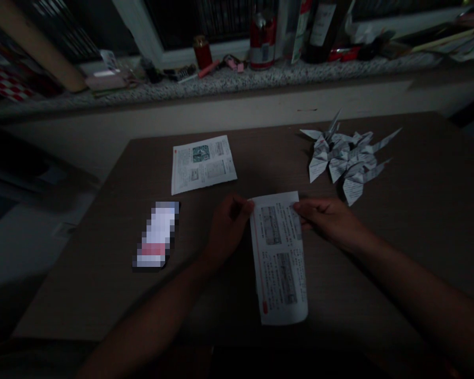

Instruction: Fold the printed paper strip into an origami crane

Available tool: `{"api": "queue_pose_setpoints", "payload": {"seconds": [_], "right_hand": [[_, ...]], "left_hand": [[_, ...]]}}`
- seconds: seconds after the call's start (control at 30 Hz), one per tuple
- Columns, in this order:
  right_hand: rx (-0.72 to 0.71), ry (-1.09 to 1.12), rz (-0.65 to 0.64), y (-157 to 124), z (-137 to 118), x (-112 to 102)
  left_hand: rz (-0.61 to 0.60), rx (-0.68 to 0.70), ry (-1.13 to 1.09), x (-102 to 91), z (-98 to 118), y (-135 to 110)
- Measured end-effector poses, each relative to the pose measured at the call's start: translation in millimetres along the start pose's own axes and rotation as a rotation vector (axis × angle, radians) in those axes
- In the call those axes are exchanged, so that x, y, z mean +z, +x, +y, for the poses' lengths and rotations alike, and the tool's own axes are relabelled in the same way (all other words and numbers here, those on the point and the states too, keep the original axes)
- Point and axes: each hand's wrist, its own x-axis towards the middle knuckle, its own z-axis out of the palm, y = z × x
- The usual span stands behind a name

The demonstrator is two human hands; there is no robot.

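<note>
A folded sheet of printed paper (278,258) is held between my two hands near the table's front edge. My left hand (231,223) pinches its upper left corner between thumb and fingers. At the upper right edge, my right hand (326,218) grips it with the thumb on top and the fingers behind. The paper carries small text, two grey pictures and a red mark low on its left side; its right side bends over in a rounded fold. Several folded paper cranes (349,155) sit in a cluster beyond my right hand.
Another printed sheet (203,164) lies flat at the back left of the brown table (114,210). A phone with a blurred, lit screen (157,235) lies left of my left forearm. Behind the table, a speckled stone sill (221,81) bears a red can (263,42), a dark bottle (321,31) and clutter.
</note>
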Motion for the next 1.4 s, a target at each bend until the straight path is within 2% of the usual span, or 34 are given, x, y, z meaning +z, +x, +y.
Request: {"api": "queue_pose_setpoints", "payload": {"seconds": [0.27, 0.43, 0.57, 0.7, 0.9, 1.07, 1.27, 1.4], "right_hand": [[-0.073, -0.18, 0.014, 0.5, -5.1, -1.7], [-0.194, -0.405, 0.062, -0.3, -6.7, -4.4], [-0.217, -0.459, 0.105, -0.8, -3.4, -5.4], [-0.186, -0.413, 0.122, 0.5, -1.3, -3.9], [-0.059, -0.188, 0.047, 4.9, 1.2, -1.3], [0.04, -0.104, -0.02, 6.5, 7.8, -0.8], [0.084, -0.021, 0.003, 5.9, 11.2, 1.1], [0.111, 0.046, -0.107, -0.7, 5.7, 4.2]], "left_hand": [[-0.032, -0.037, -0.088, -0.1, -2.1, 1.9], [-0.031, -0.028, -0.045, 0.7, -1.9, 2.1], [-0.019, -0.015, -0.039, 1.9, -2.3, 2.1], [-0.024, -0.005, -0.025, 1.4, -3.0, 3.1], [-0.019, -0.005, 0.029, -0.1, -6.1, 7.1], [-0.005, -0.015, 0.039, 0.1, -10.4, 9.7], [-0.011, -0.018, 0.037, -1.2, -12.0, 11.3], [0.015, -0.018, 0.034, -1.3, -9.8, 10.5]]}}
